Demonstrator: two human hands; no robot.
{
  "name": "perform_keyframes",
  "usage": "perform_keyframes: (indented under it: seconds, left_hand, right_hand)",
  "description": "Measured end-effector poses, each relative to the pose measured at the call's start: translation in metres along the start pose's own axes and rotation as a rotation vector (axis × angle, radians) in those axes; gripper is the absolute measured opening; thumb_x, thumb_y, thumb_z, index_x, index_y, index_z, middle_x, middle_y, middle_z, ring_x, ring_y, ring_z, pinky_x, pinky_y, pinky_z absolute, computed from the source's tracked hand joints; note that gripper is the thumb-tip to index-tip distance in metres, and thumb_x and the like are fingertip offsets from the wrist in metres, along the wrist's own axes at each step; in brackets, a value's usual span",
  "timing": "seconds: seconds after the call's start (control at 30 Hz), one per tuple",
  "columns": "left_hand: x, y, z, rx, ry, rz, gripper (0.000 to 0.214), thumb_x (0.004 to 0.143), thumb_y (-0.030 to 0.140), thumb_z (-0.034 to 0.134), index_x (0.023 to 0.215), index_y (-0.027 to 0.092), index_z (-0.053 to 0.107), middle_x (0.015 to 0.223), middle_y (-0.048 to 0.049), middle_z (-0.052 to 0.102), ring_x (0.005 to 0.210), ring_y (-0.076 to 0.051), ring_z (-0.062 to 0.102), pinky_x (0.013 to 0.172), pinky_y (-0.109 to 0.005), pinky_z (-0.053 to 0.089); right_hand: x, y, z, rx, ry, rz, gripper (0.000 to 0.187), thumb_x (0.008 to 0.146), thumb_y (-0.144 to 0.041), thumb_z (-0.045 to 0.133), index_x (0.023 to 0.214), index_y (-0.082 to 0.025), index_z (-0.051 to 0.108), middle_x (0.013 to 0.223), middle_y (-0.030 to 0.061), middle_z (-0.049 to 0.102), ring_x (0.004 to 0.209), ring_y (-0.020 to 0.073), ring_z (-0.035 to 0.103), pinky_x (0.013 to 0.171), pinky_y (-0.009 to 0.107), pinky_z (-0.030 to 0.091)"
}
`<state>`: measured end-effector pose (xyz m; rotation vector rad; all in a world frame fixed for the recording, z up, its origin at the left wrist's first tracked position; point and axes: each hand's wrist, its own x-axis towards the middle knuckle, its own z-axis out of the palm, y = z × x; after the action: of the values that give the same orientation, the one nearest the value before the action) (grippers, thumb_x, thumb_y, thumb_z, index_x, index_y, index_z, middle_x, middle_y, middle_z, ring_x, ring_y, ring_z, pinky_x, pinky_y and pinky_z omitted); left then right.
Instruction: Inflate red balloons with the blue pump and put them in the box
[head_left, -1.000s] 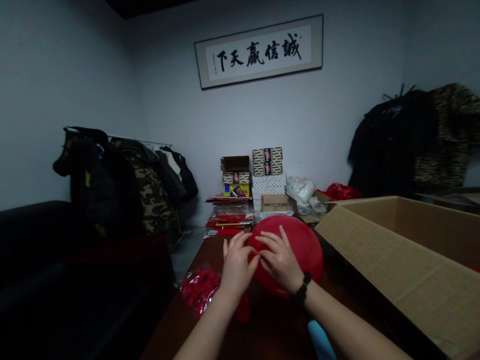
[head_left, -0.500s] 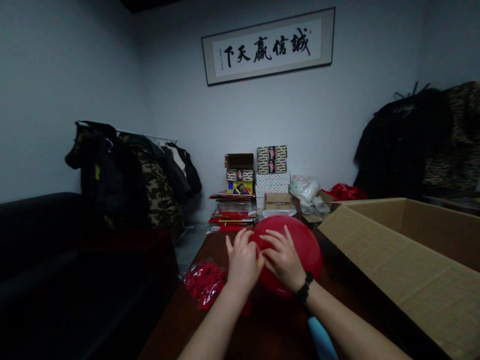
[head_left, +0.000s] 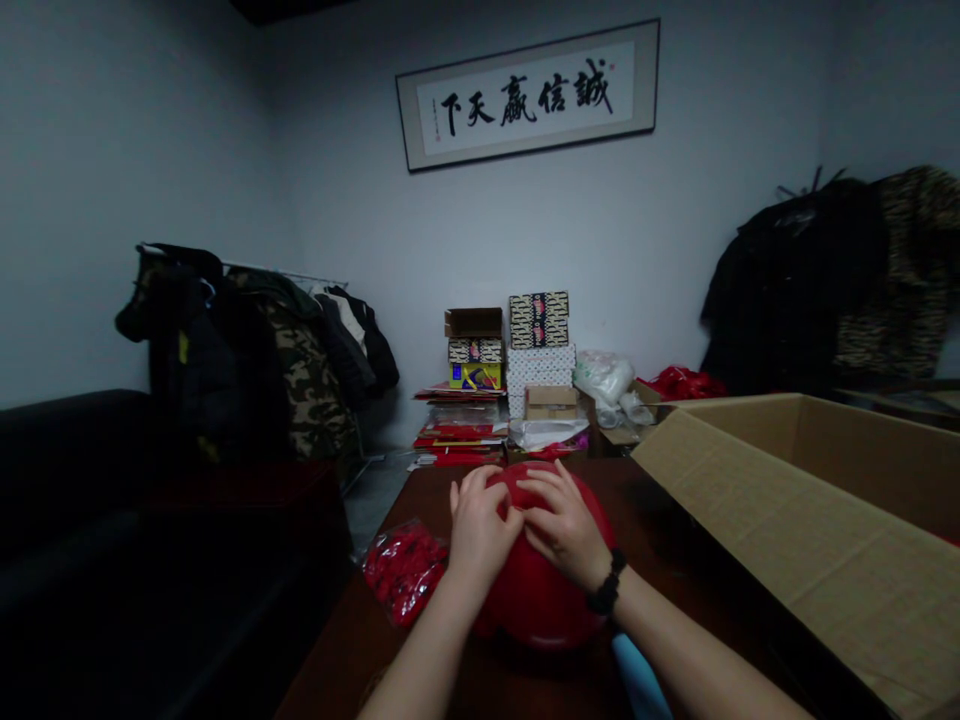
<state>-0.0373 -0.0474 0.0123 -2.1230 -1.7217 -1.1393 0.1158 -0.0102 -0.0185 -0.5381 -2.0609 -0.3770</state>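
A round, inflated red balloon (head_left: pixel 544 610) is just beyond and below my two hands, over the table. My left hand (head_left: pixel 480 520) is closed in a pinch, its thumb and forefinger meeting my right hand's fingertips. My right hand (head_left: pixel 566 525), with a dark bracelet at the wrist, pinches at the same spot while its other fingers stretch over the balloon. The pinched part, seemingly the balloon's neck, is mostly hidden by the fingers. To the left lies a clear plastic bag (head_left: pixel 405 570) of red pieces. A light-blue object (head_left: pixel 637 675) sits partly behind my right forearm.
A large open cardboard box (head_left: pixel 780 540) stands to the right of the dark brown table (head_left: pixel 337 670). Stacked boxes (head_left: pixel 540 375) and red paper goods (head_left: pixel 457 440) are at the far end. A black sofa (head_left: pixel 75 520) and a clothes rack (head_left: pixel 292 270) are on the left.
The balloon has swung down and toward me, now lower beneath my hands. Both hands stay together at the same pinch, with the right fingers drawn slightly closer in.
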Motion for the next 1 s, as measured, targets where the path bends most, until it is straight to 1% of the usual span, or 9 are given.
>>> perform_keyframes:
  seconds: [0.07, 0.17, 0.27, 0.4, 0.6, 0.7, 0.8, 0.9, 1.0]
  left_hand:
    - [0.000, -0.002, 0.000, -0.006, 0.029, 0.009, 0.005, 0.071, 0.018, 0.057, 0.069, 0.022, 0.059, 0.115, -0.0043, 0.057, 0.112, -0.024, 0.048, 0.105, -0.054, 0.025]
    - [-0.001, -0.002, -0.002, -0.019, 0.052, 0.024, 0.008, 0.070, 0.015, 0.057, 0.071, 0.022, 0.060, 0.111, -0.0042, 0.057, 0.110, -0.024, 0.049, 0.104, -0.052, 0.025]
    - [-0.001, -0.004, -0.002, -0.080, 0.055, 0.009, 0.008, 0.068, 0.013, 0.058, 0.067, 0.021, 0.059, 0.107, -0.0048, 0.057, 0.104, -0.024, 0.051, 0.100, -0.049, 0.032]
    - [0.003, -0.010, 0.002, -0.232, 0.062, 0.010, 0.010, 0.066, 0.010, 0.057, 0.063, 0.020, 0.057, 0.098, -0.0050, 0.056, 0.096, -0.021, 0.053, 0.091, -0.040, 0.041]
    - [0.004, -0.010, 0.003, -0.357, 0.095, 0.012, 0.011, 0.065, 0.008, 0.055, 0.062, 0.019, 0.054, 0.095, -0.0047, 0.054, 0.093, -0.020, 0.053, 0.086, -0.036, 0.043]
    - [0.000, -0.001, -0.001, -0.322, 0.100, 0.094, 0.011, 0.066, 0.008, 0.056, 0.066, 0.020, 0.056, 0.099, -0.0053, 0.054, 0.098, -0.022, 0.051, 0.088, -0.037, 0.041]
    - [-0.003, 0.006, -0.003, -0.352, 0.048, 0.136, 0.013, 0.064, 0.007, 0.057, 0.066, 0.020, 0.057, 0.100, -0.0052, 0.055, 0.098, -0.022, 0.052, 0.089, -0.037, 0.040]
    - [-0.003, 0.003, -0.001, -0.420, 0.026, 0.094, 0.011, 0.064, 0.008, 0.056, 0.063, 0.019, 0.056, 0.098, -0.0048, 0.056, 0.097, -0.021, 0.053, 0.088, -0.036, 0.041]
    - [0.001, -0.008, 0.003, -0.492, 0.077, -0.028, 0.011, 0.064, 0.008, 0.054, 0.060, 0.019, 0.054, 0.095, -0.0049, 0.056, 0.093, -0.020, 0.054, 0.086, -0.035, 0.041]
  right_hand:
    - [-0.001, 0.000, -0.001, 0.030, 0.005, -0.004, 0.017, 0.080, -0.017, 0.055, 0.092, -0.026, 0.063, 0.118, 0.0038, 0.059, 0.120, 0.0224, 0.044, 0.108, 0.060, 0.021]
    - [-0.004, 0.002, 0.000, 0.172, 0.060, 0.104, 0.016, 0.078, -0.019, 0.059, 0.089, -0.028, 0.064, 0.116, 0.0026, 0.059, 0.118, 0.0223, 0.046, 0.109, 0.058, 0.020]
    - [-0.006, 0.001, 0.003, 0.289, 0.122, 0.243, 0.012, 0.075, -0.020, 0.061, 0.084, -0.027, 0.064, 0.111, 0.0030, 0.059, 0.110, 0.0211, 0.051, 0.108, 0.055, 0.024]
    - [-0.007, -0.004, 0.004, 0.360, 0.163, 0.335, 0.010, 0.076, -0.021, 0.061, 0.083, -0.027, 0.065, 0.103, 0.0027, 0.061, 0.101, 0.0185, 0.056, 0.108, 0.052, 0.025]
    - [-0.001, -0.007, -0.002, 0.479, 0.199, 0.437, 0.004, 0.077, -0.024, 0.061, 0.079, -0.025, 0.064, 0.105, 0.0045, 0.057, 0.101, 0.0184, 0.055, 0.092, 0.037, 0.044]
    - [0.000, -0.004, -0.004, 0.519, 0.166, 0.455, 0.001, 0.076, -0.023, 0.062, 0.076, -0.024, 0.062, 0.102, 0.0044, 0.056, 0.099, 0.0180, 0.056, 0.090, 0.035, 0.046]
    - [-0.001, -0.002, -0.005, 0.520, 0.130, 0.452, 0.003, 0.076, -0.021, 0.060, 0.077, -0.024, 0.061, 0.102, 0.0044, 0.056, 0.099, 0.0181, 0.056, 0.090, 0.035, 0.045]
    - [0.000, -0.004, -0.009, 0.480, 0.108, 0.416, 0.009, 0.074, -0.017, 0.060, 0.078, -0.024, 0.062, 0.106, 0.0051, 0.054, 0.105, 0.0204, 0.052, 0.095, 0.040, 0.041]
    - [0.002, -0.007, -0.015, 0.454, 0.055, 0.324, 0.015, 0.069, -0.015, 0.063, 0.078, -0.027, 0.065, 0.112, 0.0041, 0.053, 0.112, 0.0231, 0.047, 0.101, 0.045, 0.034]
